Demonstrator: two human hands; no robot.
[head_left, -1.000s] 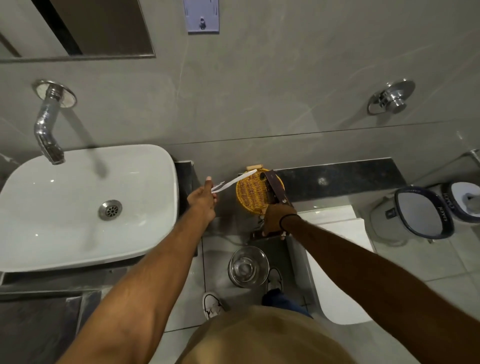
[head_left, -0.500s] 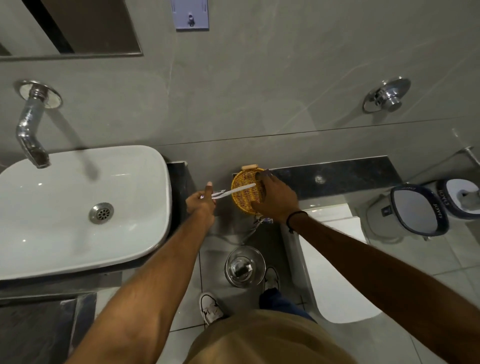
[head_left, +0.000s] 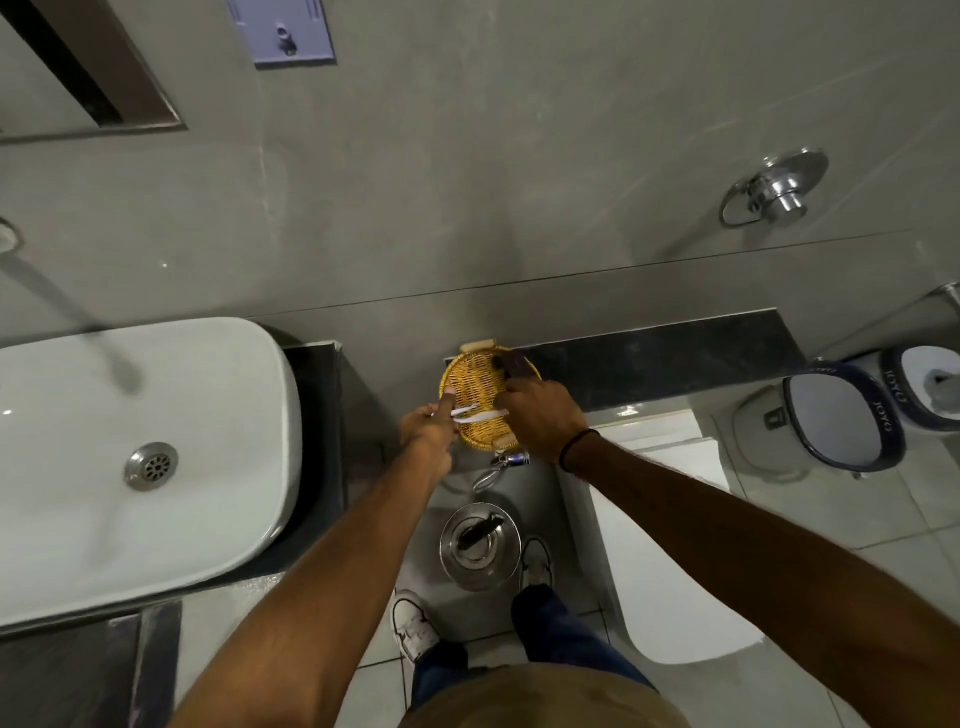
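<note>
Blue lettering reading "JOYO" runs along the dark rim of a bucket (head_left: 844, 421) at the far right, and again on a second bucket (head_left: 922, 387) just behind it. No other writing can be read.

A yellow wicker basket (head_left: 475, 397) sits on the left end of a dark stone ledge (head_left: 665, 358) against the grey wall. A dark brown flat item (head_left: 516, 364) lies in its far right part. The left hand (head_left: 428, 428) pinches a thin white stick (head_left: 480, 414) that lies across the basket's near half, with one finger stretched to the rim. The right hand (head_left: 545, 410) covers the near right rim with bent fingers, at the stick's other end. Whether it grips anything cannot be told.

A white sink (head_left: 130, 441) is to the left, a white toilet (head_left: 665, 545) to the right, and a steel bin (head_left: 480, 545) on the floor between.

One second earlier the stick angled up past the basket's far rim and the right hand was below the basket.
</note>
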